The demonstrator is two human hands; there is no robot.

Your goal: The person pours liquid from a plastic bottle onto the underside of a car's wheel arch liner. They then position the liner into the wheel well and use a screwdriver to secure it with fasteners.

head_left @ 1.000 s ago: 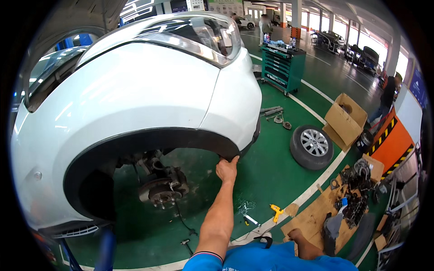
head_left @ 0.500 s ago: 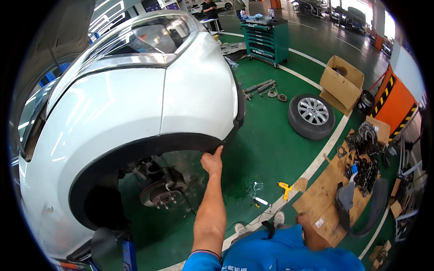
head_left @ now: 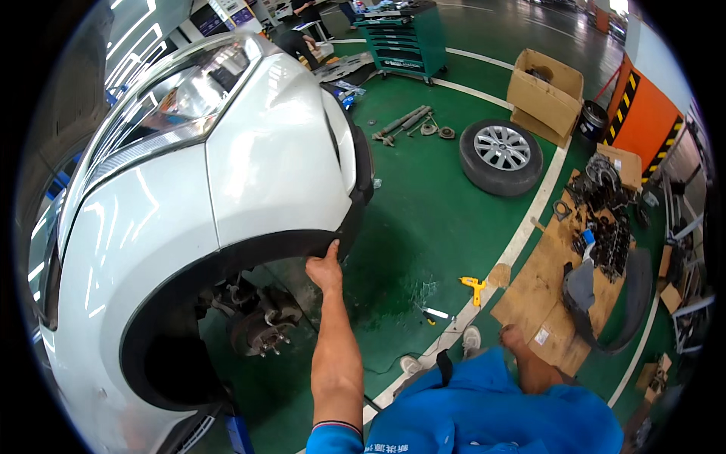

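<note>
My left hand [head_left: 327,270] is closed on the black wheel arch trim [head_left: 257,248] of a white car. Its thumb presses on the outer face near the bumper end, while the fingers curl beneath the edge. Under the arch, a rusty wheel hub with studs [head_left: 265,329] shows with no wheel on it. The white fender and bumper [head_left: 265,151] rise above the trim, with the headlight [head_left: 185,102] on top. Down by my side, my right hand [head_left: 516,339] has its fingers curled in, and nothing shows in it. It is nearest the cardboard sheet on the floor.
A yellow glue gun [head_left: 474,289] and a white-and-black tool [head_left: 436,313] lie near my feet. Greasy engine parts [head_left: 607,234] and a black curved liner [head_left: 639,303] rest on the cardboard [head_left: 522,306]. Farther off are a wheel [head_left: 501,157], cardboard box [head_left: 546,94] and green tool cabinet [head_left: 408,44].
My view has shifted, so the car and floor items sit differently in it. My left hand stays on the same end of the trim. The right hand still hangs at my side.
</note>
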